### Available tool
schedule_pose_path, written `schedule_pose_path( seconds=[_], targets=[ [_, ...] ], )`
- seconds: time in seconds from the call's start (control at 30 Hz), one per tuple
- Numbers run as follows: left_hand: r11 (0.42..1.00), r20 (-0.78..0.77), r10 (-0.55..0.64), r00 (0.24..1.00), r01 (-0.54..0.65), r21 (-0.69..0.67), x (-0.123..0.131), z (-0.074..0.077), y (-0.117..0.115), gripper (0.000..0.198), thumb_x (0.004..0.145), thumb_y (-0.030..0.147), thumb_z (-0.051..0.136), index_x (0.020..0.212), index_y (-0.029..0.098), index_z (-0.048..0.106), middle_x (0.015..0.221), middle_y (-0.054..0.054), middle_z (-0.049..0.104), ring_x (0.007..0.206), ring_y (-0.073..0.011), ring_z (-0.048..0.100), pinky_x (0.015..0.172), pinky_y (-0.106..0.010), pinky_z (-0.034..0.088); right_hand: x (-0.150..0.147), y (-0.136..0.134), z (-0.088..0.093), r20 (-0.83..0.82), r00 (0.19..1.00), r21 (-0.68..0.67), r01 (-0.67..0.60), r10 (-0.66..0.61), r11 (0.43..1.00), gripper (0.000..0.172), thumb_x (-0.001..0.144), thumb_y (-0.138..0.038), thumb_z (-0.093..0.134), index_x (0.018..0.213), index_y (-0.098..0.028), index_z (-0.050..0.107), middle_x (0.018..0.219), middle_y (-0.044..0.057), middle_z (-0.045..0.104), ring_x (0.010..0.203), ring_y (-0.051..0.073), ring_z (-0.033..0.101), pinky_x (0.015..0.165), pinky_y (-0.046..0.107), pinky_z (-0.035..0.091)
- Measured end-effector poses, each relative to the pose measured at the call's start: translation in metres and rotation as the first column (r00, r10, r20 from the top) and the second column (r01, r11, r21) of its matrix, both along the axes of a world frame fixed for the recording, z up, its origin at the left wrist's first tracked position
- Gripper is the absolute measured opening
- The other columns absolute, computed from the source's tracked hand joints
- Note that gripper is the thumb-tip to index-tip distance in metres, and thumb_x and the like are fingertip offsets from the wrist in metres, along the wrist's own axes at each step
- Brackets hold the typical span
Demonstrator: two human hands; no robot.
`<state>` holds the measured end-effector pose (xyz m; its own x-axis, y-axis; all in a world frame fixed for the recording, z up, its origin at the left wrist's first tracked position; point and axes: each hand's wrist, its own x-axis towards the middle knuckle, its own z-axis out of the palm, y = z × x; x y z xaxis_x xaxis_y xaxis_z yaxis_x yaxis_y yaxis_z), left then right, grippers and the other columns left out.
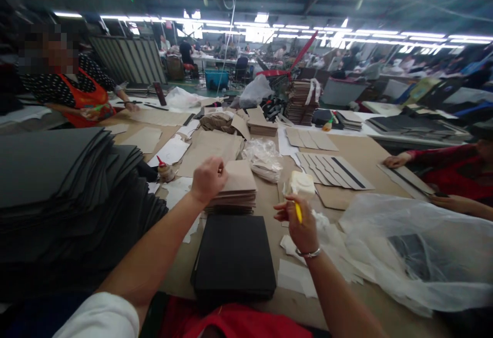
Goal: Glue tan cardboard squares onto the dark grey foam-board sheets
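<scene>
My left hand (210, 176) is closed, its fingers curled at the left edge of a stack of tan boards (241, 176). Whether it grips a board is hidden. My right hand (302, 225) is closed around a tool with a yellow handle (298, 212); its working end does not show. Just beyond those fingers sits a pale yellow, squarish block or tub (302, 183). Between my forearms, nearest to me, lies a neat stack of black sheets (234, 253).
Tall piles of dark sheets (57, 173) rise at my left. A glue bottle with a red tip (165, 170) stands near them. Clear plastic (416, 240) spreads at the right. A person in an orange apron (90, 99) and another in red sleeves (447, 166) work at the table.
</scene>
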<state>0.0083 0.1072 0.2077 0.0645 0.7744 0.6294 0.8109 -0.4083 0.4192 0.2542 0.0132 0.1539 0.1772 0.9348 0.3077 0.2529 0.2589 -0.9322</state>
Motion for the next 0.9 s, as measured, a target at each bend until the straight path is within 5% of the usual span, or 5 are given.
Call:
schedule_pose_path(
  seconds=[0.2,0.5,0.6,0.73,0.9],
  targets=[
    [0.999,0.776,-0.011,0.631,0.035,-0.014,0.002,-0.006,-0.071,0.014,0.071,0.027,0.061,0.075,0.017,0.052,0.066,0.004,0.053,0.059,-0.0077,0.051,0.059,-0.018,0.042,-0.046,0.003,-0.022,0.117,0.991,-0.015,0.067,-0.065,0.998,0.026,0.085,-0.044,0.049,0.097,-0.022,0.041,0.083,0.006,0.065,0.069,0.017,0.064,0.061,0.032,0.051],
    [0.904,0.947,0.188,0.259,0.331,-0.270,-0.004,-0.089,-0.143,0.033,0.073,0.042,0.062,0.095,0.019,0.053,0.084,-0.001,0.063,0.071,-0.0109,0.060,0.066,-0.023,0.050,-0.014,-0.042,-0.056,0.200,0.977,-0.112,0.100,-0.076,0.989,0.025,0.079,-0.036,0.055,0.093,-0.022,0.040,0.067,-0.003,0.056,0.058,0.013,0.056,0.061,0.029,0.047],
    [0.805,0.845,0.388,0.367,0.311,-0.505,-0.029,-0.126,-0.160,0.033,0.073,0.048,0.059,0.085,0.017,0.054,0.073,0.001,0.060,0.059,-0.0104,0.057,0.052,-0.021,0.048,0.000,-0.059,-0.079,0.287,0.958,-0.213,0.070,-0.006,0.975,0.027,0.078,-0.041,0.054,0.092,-0.021,0.042,0.068,-0.001,0.058,0.056,0.014,0.056,0.058,0.028,0.046],
    [0.640,0.533,0.360,0.766,0.212,-0.738,-0.053,-0.161,-0.171,0.033,0.075,0.048,0.055,0.075,0.016,0.061,0.061,0.002,0.056,0.055,-0.0114,0.052,0.048,-0.020,0.043,0.009,-0.064,-0.107,0.476,0.879,-0.259,0.122,0.016,0.958,0.030,0.079,-0.049,0.050,0.090,-0.020,0.046,0.073,0.004,0.063,0.062,0.017,0.060,0.059,0.030,0.046],
    [0.647,0.306,0.219,0.926,0.097,-0.757,-0.060,-0.171,-0.162,0.032,0.078,0.045,0.050,0.067,0.017,0.062,0.062,0.001,0.060,0.062,-0.0132,0.054,0.058,-0.023,0.040,0.007,-0.051,-0.120,0.546,0.838,-0.244,0.142,0.015,0.959,0.036,0.081,-0.055,0.045,0.090,-0.020,0.049,0.076,0.007,0.066,0.065,0.020,0.063,0.058,0.031,0.046]
  ],
)
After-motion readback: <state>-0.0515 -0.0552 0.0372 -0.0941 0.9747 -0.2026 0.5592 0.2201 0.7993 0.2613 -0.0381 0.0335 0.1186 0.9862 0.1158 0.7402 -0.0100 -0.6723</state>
